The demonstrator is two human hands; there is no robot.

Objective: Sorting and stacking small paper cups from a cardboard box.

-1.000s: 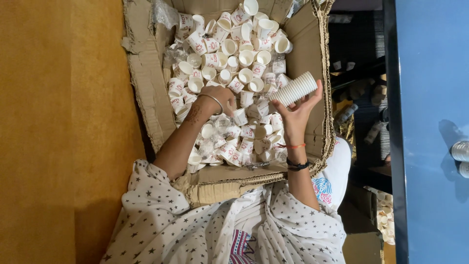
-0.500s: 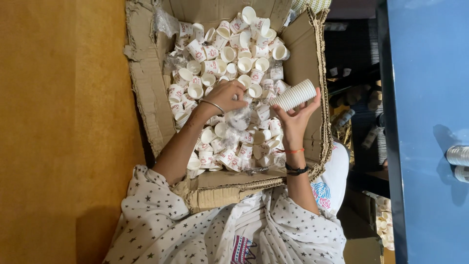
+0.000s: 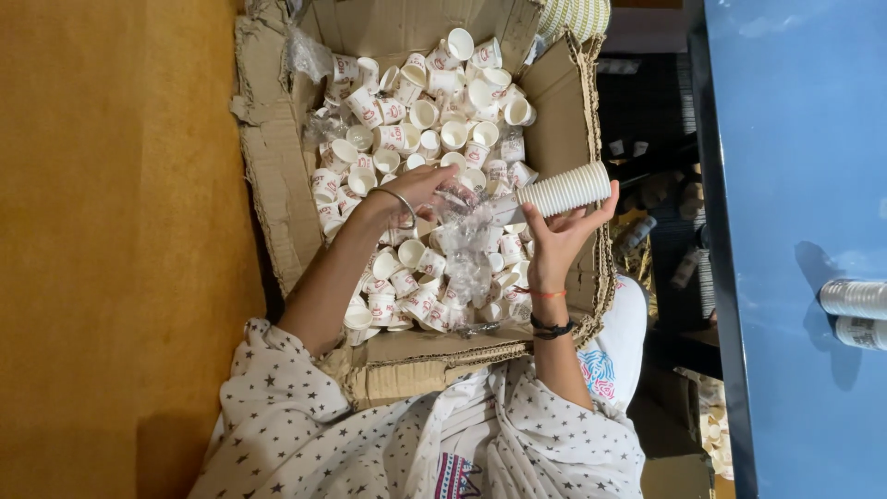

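The right hand [image 3: 557,242] holds a stack of nested white paper cups [image 3: 564,191] sideways above the cardboard box [image 3: 277,166]. The left hand [image 3: 427,188] closes on a single cup [image 3: 455,197] among the loose cups [image 3: 434,102] filling the box.

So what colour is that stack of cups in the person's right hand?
Plain white, ribbed along its sides: the stack of cups in the right hand shows in the head view.
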